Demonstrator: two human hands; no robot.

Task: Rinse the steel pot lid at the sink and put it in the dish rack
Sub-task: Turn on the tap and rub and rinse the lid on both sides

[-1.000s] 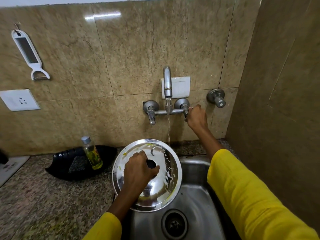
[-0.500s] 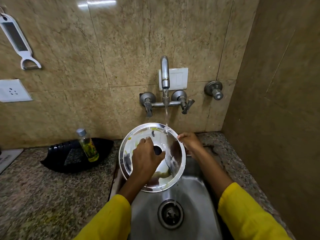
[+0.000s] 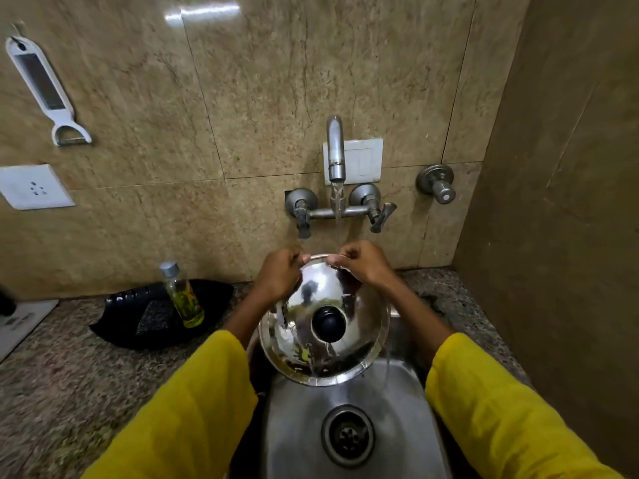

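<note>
The round steel pot lid (image 3: 349,354) with a black knob (image 3: 328,323) is tilted over the steel sink (image 3: 390,440), its domed top facing me. My left hand (image 3: 278,275) and my right hand (image 3: 364,263) both grip its far rim, close together. Water runs from the wall tap (image 3: 335,150) onto the top edge between my hands and trickles down the lid. Yellowish residue shows near the lid's lower rim. No dish rack is in view.
A small bottle of yellow liquid (image 3: 183,295) stands on a black tray (image 3: 152,318) on the granite counter (image 3: 62,382) to the left. A white peeler (image 3: 45,88) and a socket (image 3: 33,186) are on the tiled wall. A side wall (image 3: 567,236) closes the right.
My right hand left the tap handle and took the lid's rim. The lid has been turned over, knob side now toward me, and my left hand shifted from the knob to the rim.
</note>
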